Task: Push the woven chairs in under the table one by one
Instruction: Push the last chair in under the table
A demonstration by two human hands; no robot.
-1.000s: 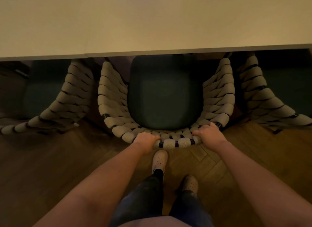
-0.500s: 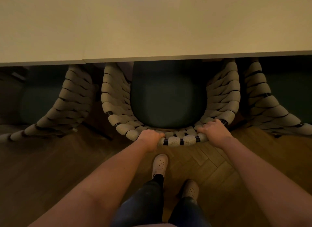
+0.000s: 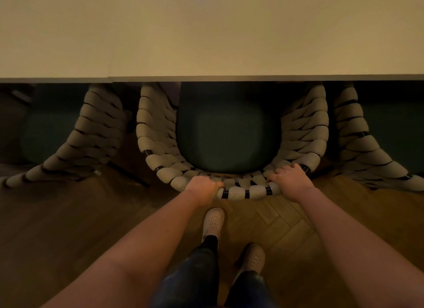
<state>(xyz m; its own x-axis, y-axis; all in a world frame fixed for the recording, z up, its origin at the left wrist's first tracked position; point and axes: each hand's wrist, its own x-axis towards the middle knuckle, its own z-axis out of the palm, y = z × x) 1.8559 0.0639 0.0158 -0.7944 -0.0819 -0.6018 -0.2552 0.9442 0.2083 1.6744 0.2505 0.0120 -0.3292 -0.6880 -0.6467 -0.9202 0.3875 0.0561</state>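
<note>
A woven chair [image 3: 156, 133] with thick beige rope weave and a dark green seat cushion [image 3: 227, 135] stands in front of me, its front half under the pale table [image 3: 211, 32]. My left hand [image 3: 203, 188] grips the top rim of the chair's curved back, left of centre. On the same rim, right of centre, my right hand [image 3: 288, 178] curls its fingers over the weave. The front of the seat is hidden by the tabletop.
A second woven chair [image 3: 87, 142] stands to the left and a third woven chair [image 3: 362, 147] to the right, both partly under the table. My two feet in pale shoes [image 3: 213, 223] stand on the herringbone wood floor [image 3: 286, 227] just behind the middle chair.
The middle chair has slid forward, further under the table, with both hands staying on its back rim. The view has moved forward with it.
</note>
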